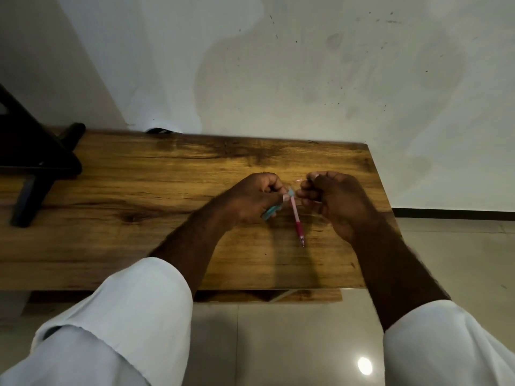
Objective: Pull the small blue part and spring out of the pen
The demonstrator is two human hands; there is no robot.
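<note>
Just right of the frame's centre, the left hand [250, 200] has its grip curled around a light-blue pen [269, 212] and the upper end of a pink pen [296, 218], which slants down over the wooden counter [139, 207]. The right hand [331, 199], just beside it, pinches a thin pink refill [300, 179] between clenched fingertips. A black stand [36, 160] sits at the left edge.

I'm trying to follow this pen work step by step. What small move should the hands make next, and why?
Probably bring the right hand toward the left hand. The left hand holds a pink pen and a blue pen over the wooden table; the right hand pinches a thin pink piece near the pens' upper ends.
</note>
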